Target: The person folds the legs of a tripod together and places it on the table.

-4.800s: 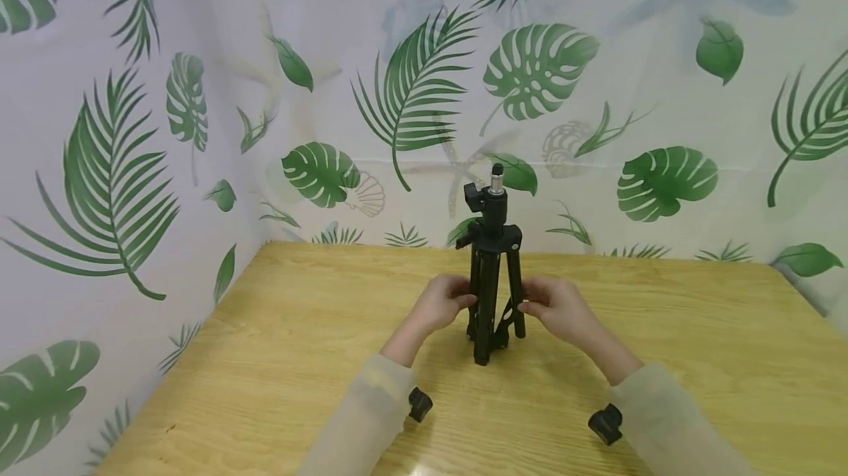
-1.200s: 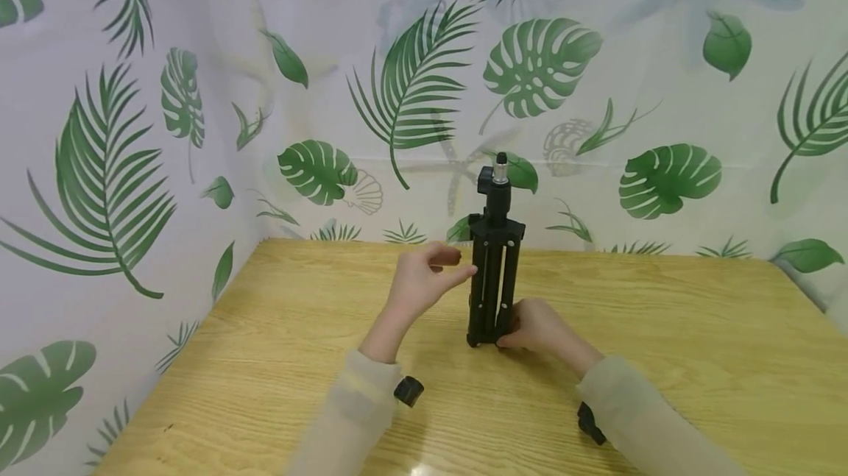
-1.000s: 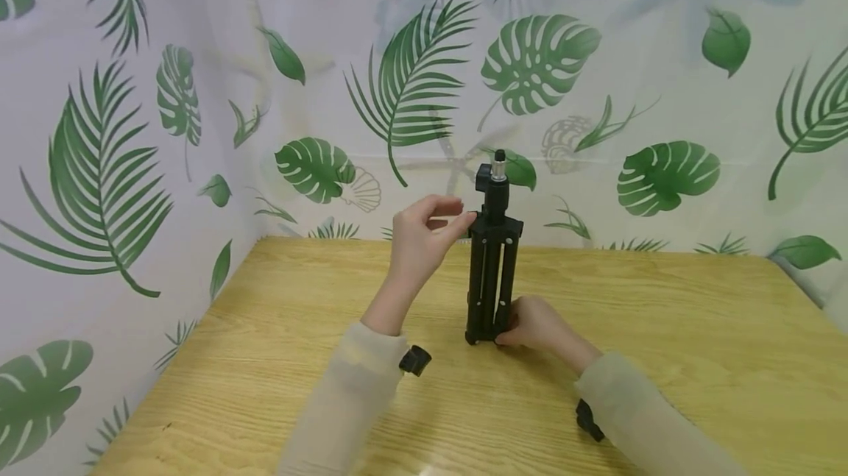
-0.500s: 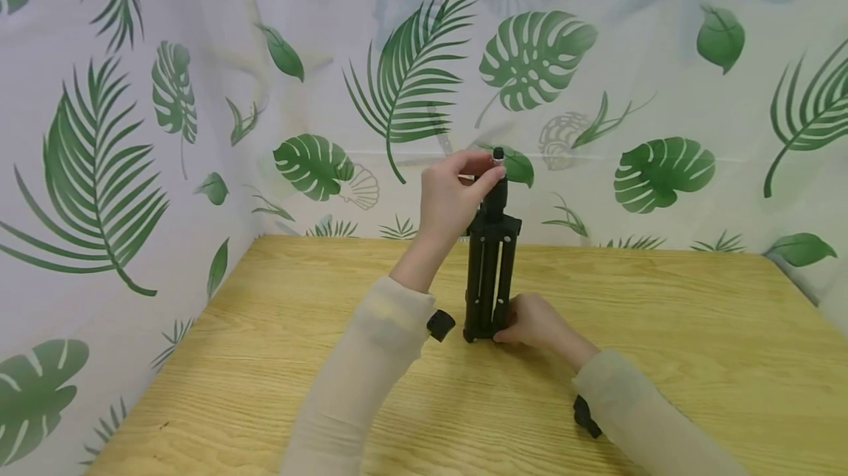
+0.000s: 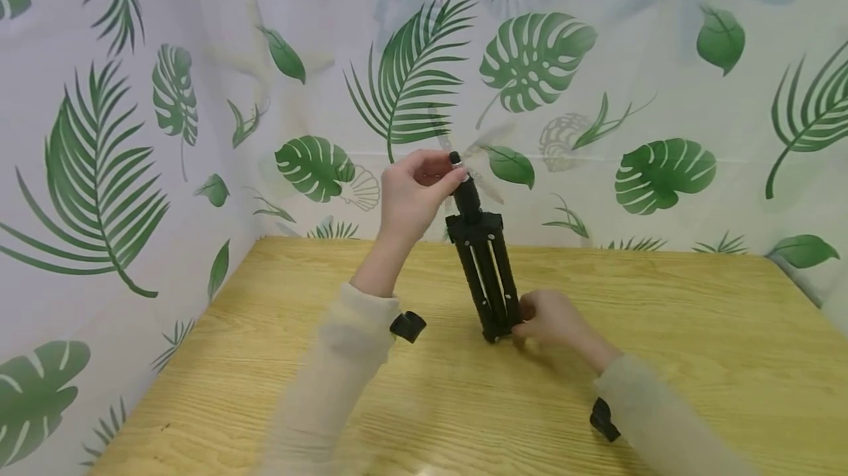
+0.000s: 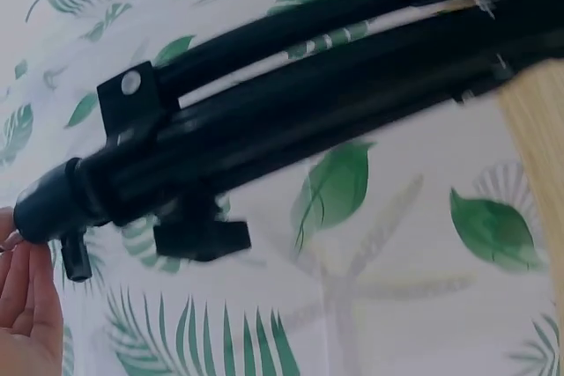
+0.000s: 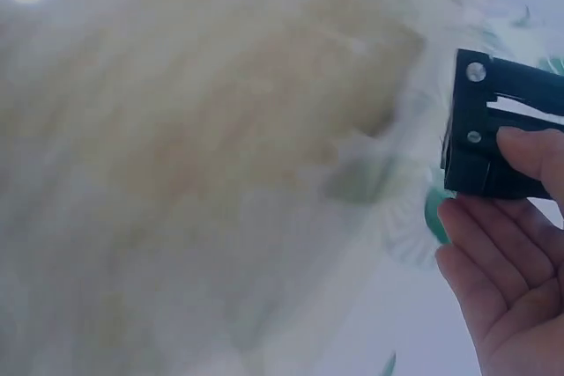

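A folded black tripod stand [image 5: 486, 270] leans with its top toward the left over the table. My left hand [image 5: 414, 193] pinches the silver stud under the black tip at its top. Down at the foot end, my right hand [image 5: 553, 318] grips the legs. In the left wrist view, the tripod's dark column [image 6: 291, 112] runs across the picture with a black knob [image 6: 203, 237] hanging off its side. The right wrist view has my thumb [image 7: 533, 151] on the riveted foot end, fingers below it; the rest of the stand runs out of that picture.
A light wood-grain table [image 5: 662, 329] lies beneath. White cloth printed with green leaves [image 5: 539, 64] hangs behind it and along the left. Black devices sit at my left wrist [image 5: 408, 326] and right wrist [image 5: 603, 419].
My left hand has risen from beside the legs to the stud at the top. The tripod, earlier upright with legs slightly spread, has its legs together and now tilts left.
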